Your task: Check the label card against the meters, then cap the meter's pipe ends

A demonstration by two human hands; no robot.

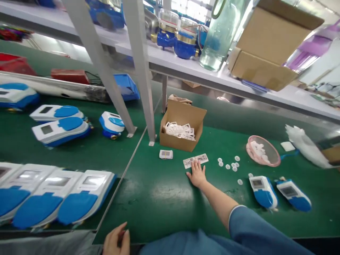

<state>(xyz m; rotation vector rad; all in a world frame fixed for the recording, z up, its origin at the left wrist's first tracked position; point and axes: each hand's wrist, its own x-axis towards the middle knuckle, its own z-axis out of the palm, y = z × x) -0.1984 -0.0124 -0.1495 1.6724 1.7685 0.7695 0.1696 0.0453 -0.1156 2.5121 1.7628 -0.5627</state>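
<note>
Right hand (198, 175) was spread, fingertips on the printed strip (203, 158), which lay flat on the bench (159, 198), not lifted. Left hand (117, 241) was well apart, curled at the near edge; couldn't tell if it held anything. The box (177, 142) still had a heap of white pieces (180, 131), so lots left, I'd guess. Decent bare room nearside, but loose discs (227, 166) and two meters (262, 191) crowded the right.

Bright, with glare on the tabletop (166, 194) (edges stretched).
</note>
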